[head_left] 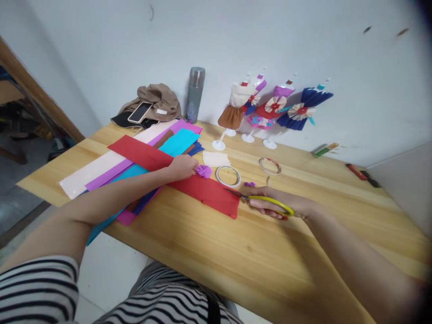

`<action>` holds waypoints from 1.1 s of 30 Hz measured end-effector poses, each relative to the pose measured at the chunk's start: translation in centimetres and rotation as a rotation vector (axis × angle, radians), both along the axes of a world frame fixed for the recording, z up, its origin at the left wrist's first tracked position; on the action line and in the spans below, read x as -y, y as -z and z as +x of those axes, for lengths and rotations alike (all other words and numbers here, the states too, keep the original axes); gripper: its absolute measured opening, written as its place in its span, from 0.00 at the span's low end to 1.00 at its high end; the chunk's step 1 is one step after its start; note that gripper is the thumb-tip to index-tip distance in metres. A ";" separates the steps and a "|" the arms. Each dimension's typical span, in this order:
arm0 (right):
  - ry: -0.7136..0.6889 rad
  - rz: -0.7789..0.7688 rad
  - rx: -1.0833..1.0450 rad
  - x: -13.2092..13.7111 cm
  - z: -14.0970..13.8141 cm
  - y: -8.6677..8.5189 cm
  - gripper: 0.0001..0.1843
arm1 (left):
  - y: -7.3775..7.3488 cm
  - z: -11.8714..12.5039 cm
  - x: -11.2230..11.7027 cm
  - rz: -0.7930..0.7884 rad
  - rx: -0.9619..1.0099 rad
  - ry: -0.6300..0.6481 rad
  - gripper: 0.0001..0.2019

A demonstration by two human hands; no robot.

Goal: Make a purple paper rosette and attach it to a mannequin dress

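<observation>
My left hand (182, 167) is closed over the red paper strip (218, 197), its fingertips at the edge of a pleated purple paper flower (204, 171), which it seems to pinch. In my right hand (270, 202) is a pair of scissors (270, 201) with yellow handles. The dark blades point left, over the right end of the red strip. A white ring of tape (228, 167) lies between the hands, and small purple scraps (250, 184) sit just beyond the scissors. Behind the flower is a cream paper piece with zigzag edges (216, 158).
Coloured paper strips (91, 173) lie crossed at the left, some overhanging the table's front edge. Toward the wall stand a flask (195, 96), a phone (140, 112) on cloth, and several small dress stands (232, 108). Another tape ring (270, 166) and a red-and-black object (357, 171) lie rightward.
</observation>
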State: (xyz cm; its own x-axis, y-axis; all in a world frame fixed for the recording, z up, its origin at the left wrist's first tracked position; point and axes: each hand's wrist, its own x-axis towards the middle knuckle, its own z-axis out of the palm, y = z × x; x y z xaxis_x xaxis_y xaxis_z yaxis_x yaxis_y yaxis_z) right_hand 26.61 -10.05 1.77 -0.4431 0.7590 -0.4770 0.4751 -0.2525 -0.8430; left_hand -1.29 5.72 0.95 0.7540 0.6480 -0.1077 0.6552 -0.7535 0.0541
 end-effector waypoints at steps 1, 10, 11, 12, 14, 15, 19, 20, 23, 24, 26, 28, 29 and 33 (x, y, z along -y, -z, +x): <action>0.007 0.003 0.015 0.0 0.0 -0.1 0.23 | 0.0 0.2 -0.4 -0.003 0.001 0.002 0.10; 0.015 -0.036 0.113 1.1 -0.9 -0.3 0.28 | -1.1 -1.1 1.9 0.143 0.049 -0.108 0.14; 0.020 -0.043 0.115 1.2 -0.9 -0.4 0.28 | -1.1 -1.0 3.0 0.196 0.087 -0.079 0.14; 0.022 -0.049 0.117 1.2 -1.0 -0.4 0.28 | -1.0 -0.8 4.2 0.206 0.120 0.015 0.13; 0.025 -0.063 0.127 1.1 -0.9 -0.4 0.29 | -0.2 -0.2 6.8 0.156 0.164 0.316 0.13; 0.028 -0.072 0.131 1.1 -0.8 -0.3 0.29 | 0.4 0.1 8.0 0.139 0.184 0.433 0.14; 0.039 -0.098 0.118 0.9 -0.3 0.1 0.30 | 3.0 1.0 10.8 0.197 0.220 0.623 0.12; 0.032 -0.100 0.115 0.9 -0.1 0.3 0.29 | 3.5 1.0 11.0 0.218 0.224 0.635 0.08; -0.018 -0.094 0.081 0.6 0.3 0.6 0.27 | 4.5 0.8 10.8 0.287 0.278 0.652 0.08; -0.035 -0.093 0.063 0.5 0.4 0.6 0.27 | 4.6 0.7 10.8 0.310 0.310 0.662 0.09; -0.063 -0.096 0.035 0.2 0.6 0.5 0.27 | 4.9 0.5 10.7 0.353 0.382 0.680 0.10; -0.090 -0.101 0.042 -0.1 0.6 0.2 0.27 | 5.2 0.4 10.8 0.390 0.447 0.681 0.11; -0.107 -0.098 0.052 -0.3 0.6 0.1 0.27 | 5.4 0.4 10.9 0.403 0.475 0.678 0.11; -0.159 -0.090 0.092 -0.8 0.6 -0.2 0.28 | 5.7 0.4 11.0 0.421 0.579 0.661 0.11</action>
